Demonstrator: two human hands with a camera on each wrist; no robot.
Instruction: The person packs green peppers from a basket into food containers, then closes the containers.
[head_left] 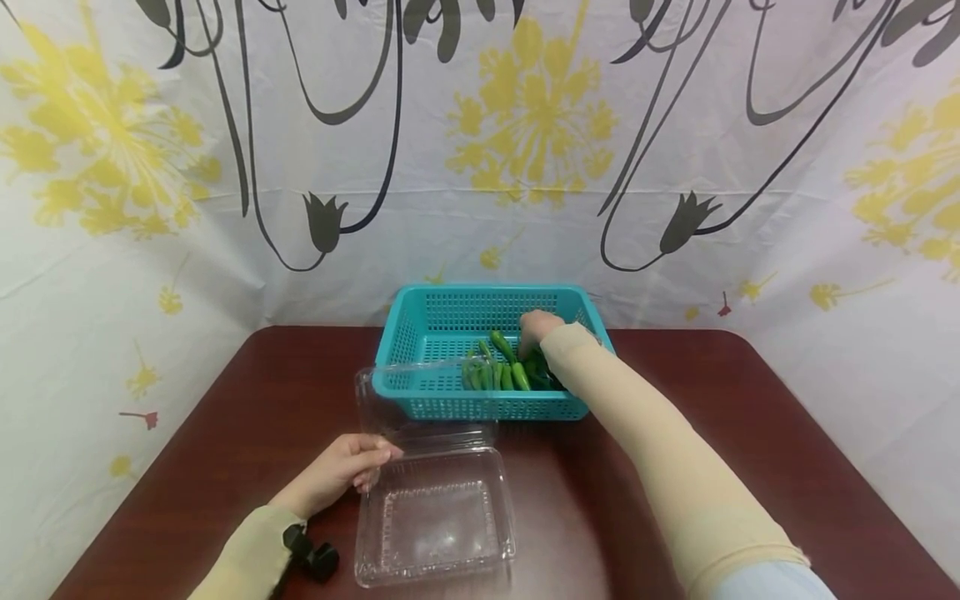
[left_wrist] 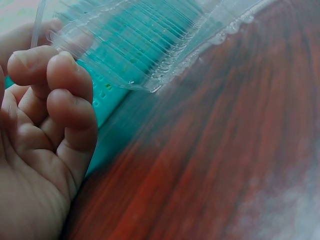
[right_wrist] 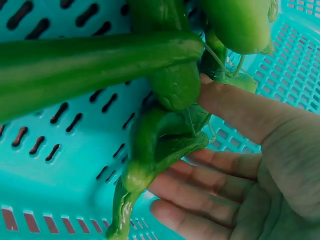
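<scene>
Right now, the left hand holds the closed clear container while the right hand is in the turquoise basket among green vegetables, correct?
No: the clear container is open, its lid folded back, as the head view shows. The left hand holds it, and the right hand is in the turquoise basket among green vegetables.

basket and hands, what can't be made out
Head view: how many green vegetables the basket holds; they overlap, partly behind the right hand and sleeve.
Left wrist view: rest of the clear container, cut off at the top edge.
Right wrist view: rest of the long vegetable, cut off at the left edge.
</scene>
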